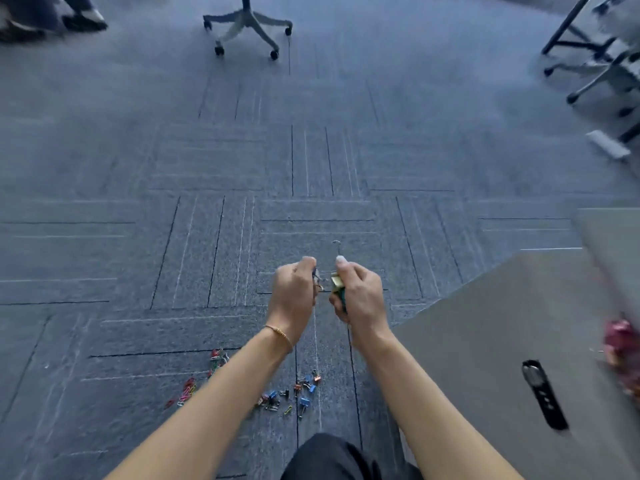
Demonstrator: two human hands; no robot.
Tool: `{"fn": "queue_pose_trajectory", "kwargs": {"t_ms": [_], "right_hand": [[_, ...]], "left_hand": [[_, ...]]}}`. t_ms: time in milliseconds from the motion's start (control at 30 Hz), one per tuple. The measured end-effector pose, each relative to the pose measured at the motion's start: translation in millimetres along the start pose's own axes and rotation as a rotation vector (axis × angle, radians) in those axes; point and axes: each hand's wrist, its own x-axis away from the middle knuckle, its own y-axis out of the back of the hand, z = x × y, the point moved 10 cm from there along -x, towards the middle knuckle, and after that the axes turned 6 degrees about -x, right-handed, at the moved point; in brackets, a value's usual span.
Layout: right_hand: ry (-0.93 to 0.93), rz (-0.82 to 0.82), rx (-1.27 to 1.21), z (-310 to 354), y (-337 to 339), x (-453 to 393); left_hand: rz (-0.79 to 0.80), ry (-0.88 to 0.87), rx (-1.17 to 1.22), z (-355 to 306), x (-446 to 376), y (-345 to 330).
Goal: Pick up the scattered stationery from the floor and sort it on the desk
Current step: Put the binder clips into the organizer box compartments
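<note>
— Stationery on the floor: what is there, from the left?

— Coloured paper clips (188,389) lie scattered on the carpet (104,258) below the left forearm, with a second small clump (217,356) just above them. To the right of that forearm sits a loose heap of binder clips (294,393), blue, orange and dark, between the two arms.

— Is anything in a container?

— None that I can make out. On the grey desk (485,341) at the right a blurred pink and red heap (621,344) sits near the edge, too smeared to name. A black oblong device (543,393) lies flat on the desk too.

— And the hands?

— Both arms reach forward, held above the carpet. The left hand (294,296) has its fingers curled, pinching some small metal clips (318,280) at its fingertips; a thin bracelet (280,336) circles that wrist. The right hand (360,296), just beside it, is curled round a bunch of clips (337,287), gold and green showing between thumb and fingers, with a wire loop sticking up above the thumb.

— Textures?

— The carpet is blue-grey tile with thin dark and pale lines. The desk top is smooth and matt. A chair base (247,24) with castors stands far back.
</note>
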Motion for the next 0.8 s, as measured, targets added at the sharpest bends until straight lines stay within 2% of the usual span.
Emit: {"fn": "queue_pose_trajectory", "kwargs": {"t_ms": [200, 367, 567, 800], "right_hand": [[0.082, -0.099, -0.057, 153, 23, 87], [0.141, -0.236, -0.156, 257, 75, 168], [0.169, -0.424, -0.210, 330, 155, 264], [0.235, -0.622, -0.259, 374, 256, 359]], "left_hand": [[0.049, -0.078, -0.073, -162, 89, -25], [0.171, -0.098, -0.098, -255, 173, -66], [0.379, -0.038, -0.110, -304, 266, -140], [0.575, -0.079, -0.133, -339, 370, -230]]}}
